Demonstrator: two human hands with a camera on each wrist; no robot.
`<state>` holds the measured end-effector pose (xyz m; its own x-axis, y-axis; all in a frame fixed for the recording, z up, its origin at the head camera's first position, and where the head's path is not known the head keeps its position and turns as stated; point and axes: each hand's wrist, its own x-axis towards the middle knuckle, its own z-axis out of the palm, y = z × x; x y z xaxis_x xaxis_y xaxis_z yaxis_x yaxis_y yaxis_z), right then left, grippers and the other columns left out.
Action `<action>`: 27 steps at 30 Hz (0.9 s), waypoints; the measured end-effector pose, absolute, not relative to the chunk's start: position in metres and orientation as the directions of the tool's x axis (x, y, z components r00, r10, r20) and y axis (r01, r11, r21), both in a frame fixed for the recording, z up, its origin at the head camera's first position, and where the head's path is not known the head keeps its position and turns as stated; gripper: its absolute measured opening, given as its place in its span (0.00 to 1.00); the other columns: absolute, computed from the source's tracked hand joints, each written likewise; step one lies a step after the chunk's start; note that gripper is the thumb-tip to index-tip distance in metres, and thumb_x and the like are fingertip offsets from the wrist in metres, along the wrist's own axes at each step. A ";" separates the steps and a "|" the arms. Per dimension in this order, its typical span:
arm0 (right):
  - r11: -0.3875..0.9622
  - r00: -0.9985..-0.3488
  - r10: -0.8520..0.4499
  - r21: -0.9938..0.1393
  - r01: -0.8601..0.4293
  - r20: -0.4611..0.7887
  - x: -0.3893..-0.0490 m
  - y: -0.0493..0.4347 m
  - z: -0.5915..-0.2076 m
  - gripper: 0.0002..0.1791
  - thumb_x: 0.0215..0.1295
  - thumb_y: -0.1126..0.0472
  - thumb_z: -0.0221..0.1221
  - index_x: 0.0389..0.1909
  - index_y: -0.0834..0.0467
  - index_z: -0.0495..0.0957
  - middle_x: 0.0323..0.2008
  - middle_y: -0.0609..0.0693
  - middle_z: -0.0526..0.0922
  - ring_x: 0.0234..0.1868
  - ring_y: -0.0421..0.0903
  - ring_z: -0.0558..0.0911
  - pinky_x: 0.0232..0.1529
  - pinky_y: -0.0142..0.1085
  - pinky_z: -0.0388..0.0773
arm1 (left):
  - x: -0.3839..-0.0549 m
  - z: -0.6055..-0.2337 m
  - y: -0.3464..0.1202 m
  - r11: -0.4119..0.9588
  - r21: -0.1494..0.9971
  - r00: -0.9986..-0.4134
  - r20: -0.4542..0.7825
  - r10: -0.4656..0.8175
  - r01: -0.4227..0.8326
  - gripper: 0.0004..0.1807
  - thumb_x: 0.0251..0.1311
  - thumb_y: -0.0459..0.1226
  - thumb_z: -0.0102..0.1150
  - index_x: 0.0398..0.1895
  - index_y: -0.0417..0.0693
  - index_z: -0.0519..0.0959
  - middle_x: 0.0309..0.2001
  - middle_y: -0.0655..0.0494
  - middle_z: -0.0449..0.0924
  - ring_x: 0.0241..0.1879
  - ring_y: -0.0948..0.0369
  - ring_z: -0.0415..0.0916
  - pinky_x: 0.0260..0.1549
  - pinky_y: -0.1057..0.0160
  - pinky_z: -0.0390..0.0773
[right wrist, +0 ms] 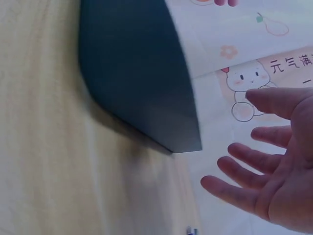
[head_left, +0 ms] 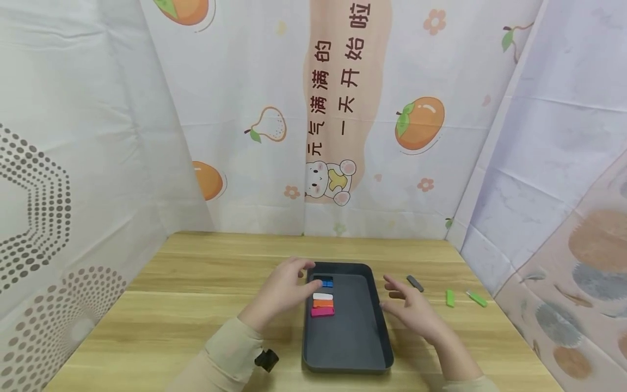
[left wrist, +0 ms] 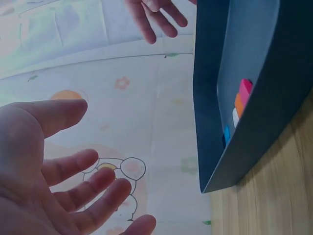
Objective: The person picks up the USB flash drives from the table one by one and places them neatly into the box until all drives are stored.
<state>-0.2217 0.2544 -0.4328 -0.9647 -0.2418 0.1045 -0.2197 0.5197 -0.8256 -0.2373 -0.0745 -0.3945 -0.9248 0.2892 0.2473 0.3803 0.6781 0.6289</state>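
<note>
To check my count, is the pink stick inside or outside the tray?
Inside; the pink stick lies in the tray, beside the orange stick.

Makeshift curtained booth, wider room unclear: wood-grain worktop (head_left: 161, 316), fruit-print curtain (head_left: 235, 179) behind it, dot-patterned curtain (head_left: 98, 163) left, blotch-print curtain (head_left: 543, 261) right.

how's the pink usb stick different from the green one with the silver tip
The pink USB stick lies inside the dark gray tray; the green USB stick lies on the wooden table, right of it. The pink one lies nearly crosswise, while the green one slants. The green one shows a silver tip; none is visible on the pink. Both are slim and brightly coloured.
</note>
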 end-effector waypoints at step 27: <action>0.391 -0.869 -0.393 -0.801 -0.454 0.301 -0.238 0.255 -0.385 0.38 0.71 0.56 0.63 0.78 0.57 0.60 0.76 0.56 0.60 0.72 0.62 0.67 0.56 0.37 0.78 | -0.237 -0.424 -0.063 0.299 0.936 -0.982 0.180 0.054 0.188 0.31 0.64 0.44 0.68 0.66 0.40 0.73 0.59 0.45 0.76 0.56 0.44 0.77 0.49 0.50 0.83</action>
<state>-0.2381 0.2549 -0.3852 -0.8689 -0.3933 0.3006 -0.4540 0.3912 -0.8005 -0.2365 -0.0628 -0.4243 -0.9821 0.0541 0.1802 0.1881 0.2985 0.9357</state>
